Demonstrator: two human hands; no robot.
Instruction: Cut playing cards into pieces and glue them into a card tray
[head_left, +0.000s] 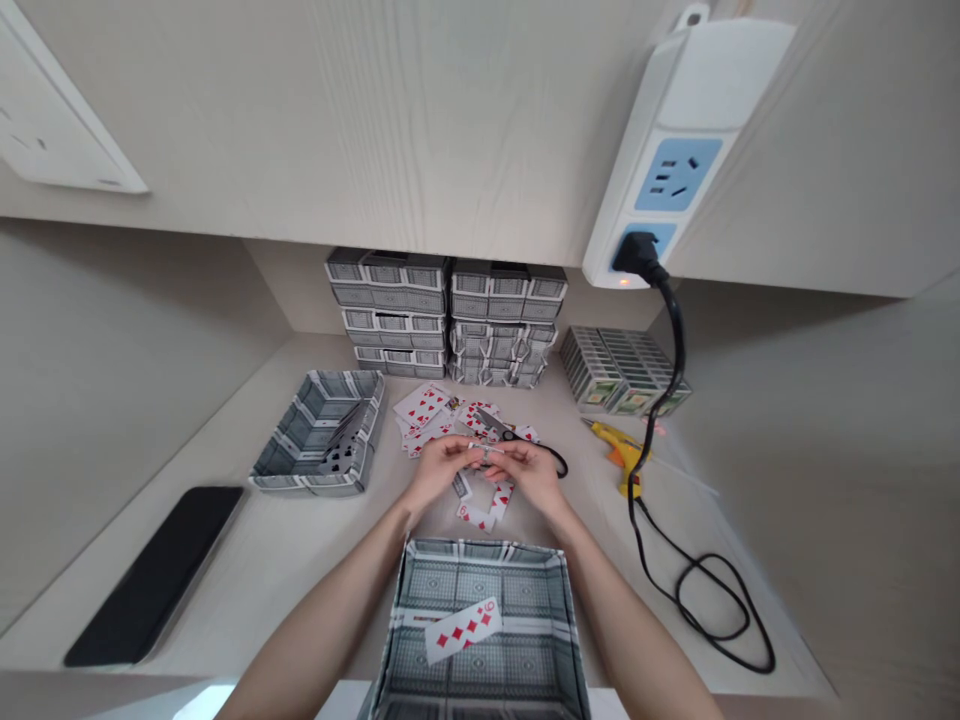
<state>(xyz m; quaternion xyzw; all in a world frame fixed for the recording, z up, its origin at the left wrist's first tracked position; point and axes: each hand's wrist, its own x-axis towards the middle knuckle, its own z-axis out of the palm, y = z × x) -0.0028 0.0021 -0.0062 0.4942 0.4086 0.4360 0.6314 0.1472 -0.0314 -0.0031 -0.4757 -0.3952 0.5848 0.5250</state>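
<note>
Between my left hand (439,472) and my right hand (534,478), the fingertips pinch a small strip of playing card (486,452); it looks bent or folded. Both hands are closed on it, above the table. Just beyond them lie loose playing cards (422,403) and black-handled scissors (510,434), the blades pointing away to the left. Cut card pieces (475,516) rest below my hands. Between my forearms stands an open box made of playing cards (517,583), and a diamond card piece marked with a 9 or 6 (463,630) lies inside it.
A second card box (309,484) holding some cards stands at left, near a black flat slab (157,575). Stacked card boxes (401,298) and card packs (626,362) line the back. At right lie a yellow glue gun (613,438) and black cord (679,590), below a power strip (694,105).
</note>
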